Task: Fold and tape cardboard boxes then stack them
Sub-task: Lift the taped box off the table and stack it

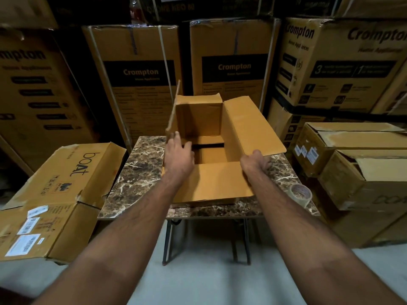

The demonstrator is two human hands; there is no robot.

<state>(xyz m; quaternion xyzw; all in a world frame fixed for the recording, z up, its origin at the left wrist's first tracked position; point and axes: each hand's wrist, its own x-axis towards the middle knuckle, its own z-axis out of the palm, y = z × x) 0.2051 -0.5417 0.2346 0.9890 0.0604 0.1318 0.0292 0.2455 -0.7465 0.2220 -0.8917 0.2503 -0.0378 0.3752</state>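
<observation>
An open brown cardboard box [211,122] stands on a small marble-patterned table [141,172], its flaps spread outward. My left hand [178,155] reaches over the box's left side, fingers at the upright left flap [174,108]. My right hand [255,162] grips the lower edge of the wide right flap [251,126]. The near flap [211,183] lies flat toward me between my forearms. A roll of clear tape [300,193] stands on the table's right front corner, just right of my right forearm.
A flattened boAt carton [57,194] leans at the left of the table. Closed cartons [361,170] are stacked at the right. Tall Crompton cartons [141,73] wall off the back. Grey floor [202,271] lies under the table's metal legs.
</observation>
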